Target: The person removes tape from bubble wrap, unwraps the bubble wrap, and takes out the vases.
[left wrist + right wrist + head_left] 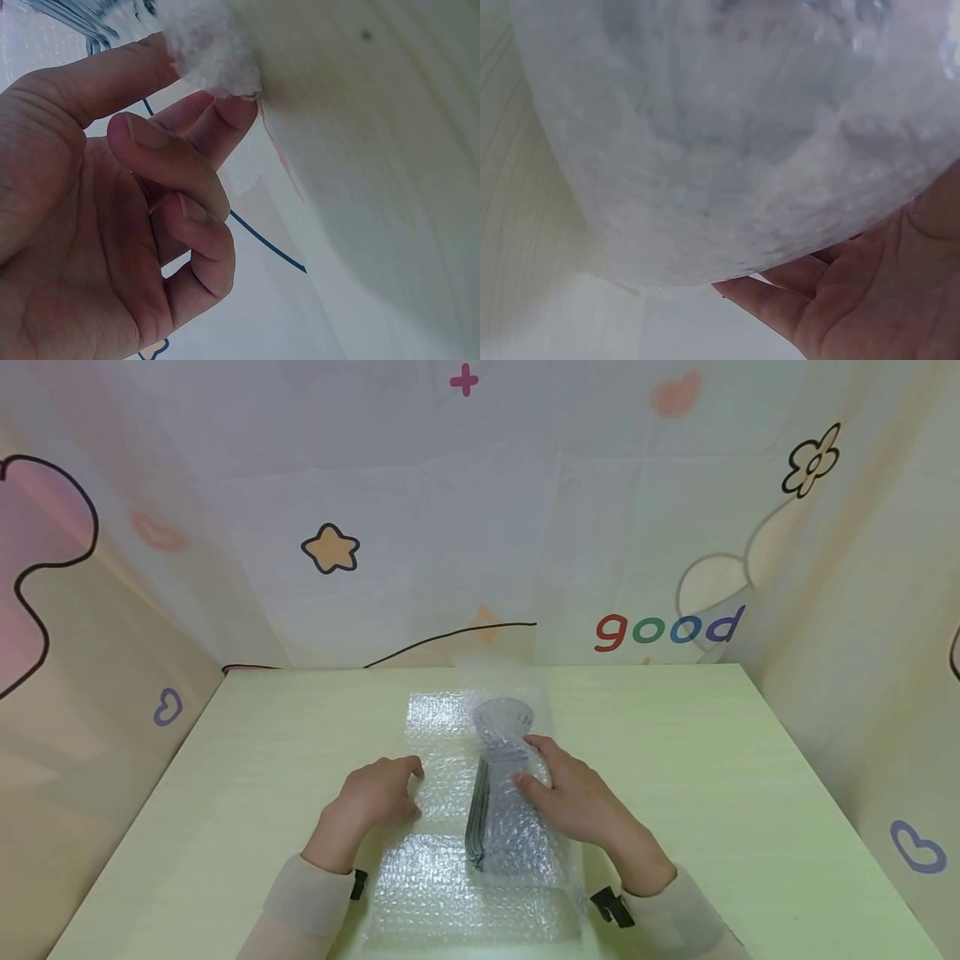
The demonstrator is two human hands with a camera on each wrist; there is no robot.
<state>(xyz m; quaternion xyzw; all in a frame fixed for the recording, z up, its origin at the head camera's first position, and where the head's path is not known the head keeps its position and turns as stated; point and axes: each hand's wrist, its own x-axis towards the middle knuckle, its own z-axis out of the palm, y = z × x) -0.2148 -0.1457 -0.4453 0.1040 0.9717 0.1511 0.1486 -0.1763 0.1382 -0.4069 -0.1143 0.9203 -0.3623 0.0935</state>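
Observation:
A sheet of clear bubble wrap (450, 893) lies on the table, its right side folded over a grey item (504, 714) with a rounded far end. Dark, thin ridged edges show along the item's left side; its kind is blurred by the wrap. My right hand (581, 793) holds the folded layer against the item from the right, thumb and index finger on top. At the sheet's left edge, my left hand (378, 793) pinches the bubble wrap (214, 52) between thumb and index finger, the other fingers loosely curled. In the right wrist view, the bulging wrap (705, 187) hides the right thumb.
The pale green-yellow table (697, 752) extends to both sides of the sheet. A printed curtain (420, 527) with a star, hearts and the word "good" stands behind the far edge and along both sides. Black straps (612, 907) sit at the cuffs.

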